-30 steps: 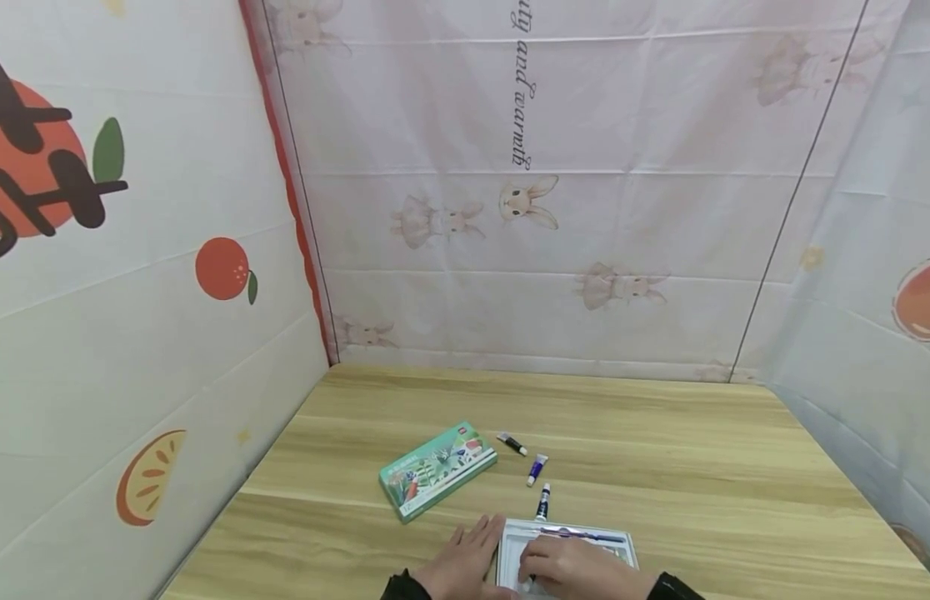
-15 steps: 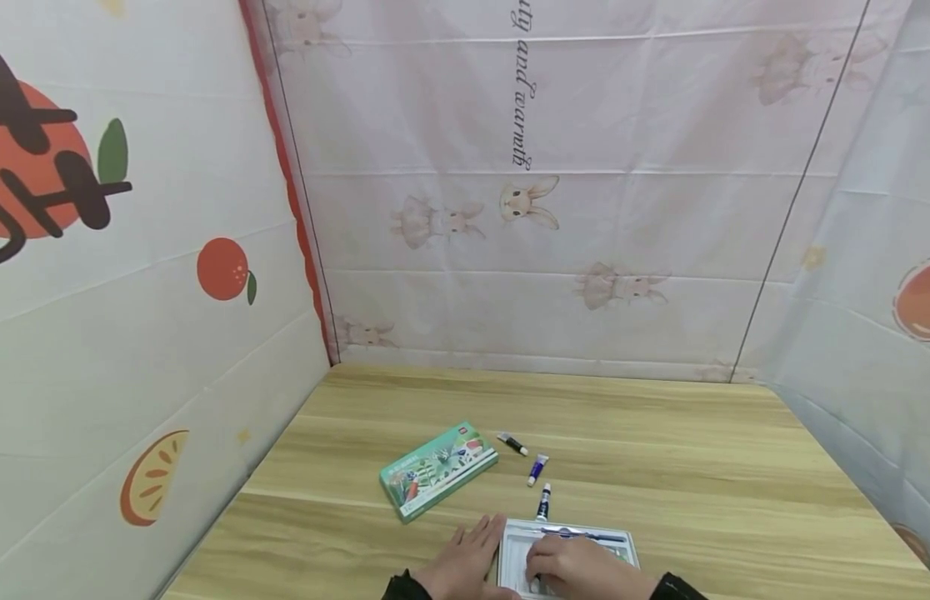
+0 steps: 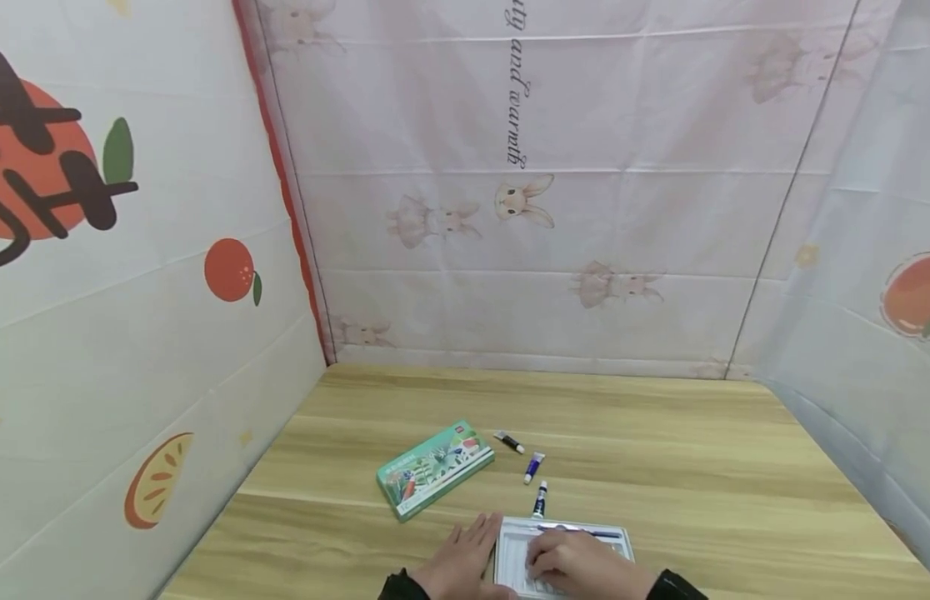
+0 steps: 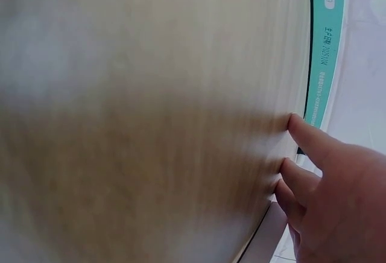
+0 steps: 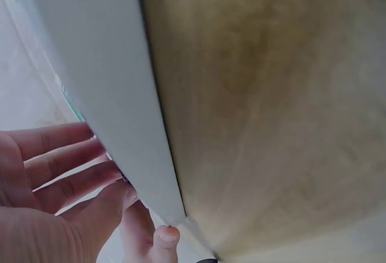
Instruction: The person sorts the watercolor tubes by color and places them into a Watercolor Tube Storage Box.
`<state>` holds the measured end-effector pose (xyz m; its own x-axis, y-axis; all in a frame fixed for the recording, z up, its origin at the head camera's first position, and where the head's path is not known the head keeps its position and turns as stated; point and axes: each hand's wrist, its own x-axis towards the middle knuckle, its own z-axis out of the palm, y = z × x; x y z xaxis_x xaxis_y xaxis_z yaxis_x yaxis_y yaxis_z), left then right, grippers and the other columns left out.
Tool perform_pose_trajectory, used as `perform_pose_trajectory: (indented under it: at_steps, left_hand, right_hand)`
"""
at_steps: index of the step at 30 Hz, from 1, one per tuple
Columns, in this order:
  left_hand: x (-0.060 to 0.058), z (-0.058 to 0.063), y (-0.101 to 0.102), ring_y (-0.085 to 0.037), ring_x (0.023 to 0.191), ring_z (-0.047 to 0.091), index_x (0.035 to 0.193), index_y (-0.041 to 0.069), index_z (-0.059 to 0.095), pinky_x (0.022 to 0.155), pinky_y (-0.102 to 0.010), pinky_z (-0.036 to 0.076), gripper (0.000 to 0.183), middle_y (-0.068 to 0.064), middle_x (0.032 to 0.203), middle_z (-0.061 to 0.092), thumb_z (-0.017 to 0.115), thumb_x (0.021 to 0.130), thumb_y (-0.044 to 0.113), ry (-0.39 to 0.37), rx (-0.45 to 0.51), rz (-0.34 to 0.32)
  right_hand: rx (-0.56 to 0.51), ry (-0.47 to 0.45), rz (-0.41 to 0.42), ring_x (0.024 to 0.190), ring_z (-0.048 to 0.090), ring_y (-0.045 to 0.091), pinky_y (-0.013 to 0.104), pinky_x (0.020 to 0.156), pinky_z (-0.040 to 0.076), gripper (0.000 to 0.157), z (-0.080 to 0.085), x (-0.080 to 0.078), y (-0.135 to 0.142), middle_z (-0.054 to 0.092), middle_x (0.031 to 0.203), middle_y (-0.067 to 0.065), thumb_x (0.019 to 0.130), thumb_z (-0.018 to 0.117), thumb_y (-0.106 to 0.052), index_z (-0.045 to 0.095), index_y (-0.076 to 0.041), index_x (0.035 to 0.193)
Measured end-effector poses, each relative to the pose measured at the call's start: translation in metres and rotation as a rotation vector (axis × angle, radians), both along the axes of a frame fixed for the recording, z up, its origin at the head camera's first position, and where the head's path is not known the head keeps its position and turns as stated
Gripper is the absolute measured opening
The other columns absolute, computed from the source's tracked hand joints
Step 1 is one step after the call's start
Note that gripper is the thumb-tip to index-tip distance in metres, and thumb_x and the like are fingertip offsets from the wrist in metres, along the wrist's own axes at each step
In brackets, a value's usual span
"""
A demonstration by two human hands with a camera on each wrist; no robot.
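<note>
A white tray (image 3: 510, 546) lies at the table's near edge, its grey-white side wall (image 5: 114, 76) large in the right wrist view. My left hand (image 3: 465, 562) rests against the tray's left side, fingers straight, their tips on the table in the left wrist view (image 4: 338, 190). Over the tray, my right hand (image 3: 581, 567) has thumb and fingers bent together, pinching a small paint tube that they almost wholly hide. A dark slim paintbrush (image 3: 603, 534) lies along the tray's far side. Just beyond stands a dark blue paint tube (image 3: 540, 498), lying on the table near the rim.
A green paint box (image 3: 435, 471) lies left of the tray; its teal side (image 4: 325, 52) shows in the left wrist view. Purple (image 3: 534, 468) and black (image 3: 509, 442) paint tubes lie beyond the tray. Patterned cloth walls (image 3: 465, 333) border the wooden table (image 3: 697, 467).
My right hand has shifted slightly right within the tray, and the tube end visible under its fingers is now hidden. My left hand stays at the tray's side. The head view has turned slightly.
</note>
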<state>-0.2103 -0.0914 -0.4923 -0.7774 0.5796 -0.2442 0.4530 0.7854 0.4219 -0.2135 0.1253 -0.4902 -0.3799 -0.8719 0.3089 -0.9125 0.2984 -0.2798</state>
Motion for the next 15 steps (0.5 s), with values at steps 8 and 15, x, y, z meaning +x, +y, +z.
perform_pose_trajectory:
  at_steps: [8,15]
  left_hand:
    - [-0.003,0.003,-0.002,-0.02,0.12,0.013,0.132,0.01,0.013,0.094,-0.045,0.015,0.091,-0.004,0.134,0.018,0.042,0.065,0.065,0.021,0.0,0.004]
    - [-0.004,-0.003,-0.005,-0.022,0.12,0.014,0.133,0.011,0.012,0.093,-0.045,0.017,0.086,-0.006,0.133,0.018,0.042,0.069,0.06,-0.007,0.053,-0.041]
  right_hand:
    - [0.066,-0.018,-0.049,0.084,0.046,-0.003,0.011,0.067,0.041,0.013,0.008,-0.003,-0.005,0.053,0.091,-0.013,0.078,0.056,-0.017,0.065,-0.019,0.087]
    - [0.018,-0.049,-0.162,0.078,0.049,-0.002,0.011,0.062,0.042,0.014,0.014,-0.024,-0.005,0.053,0.087,-0.011,0.074,0.059,-0.01,0.063,-0.018,0.085]
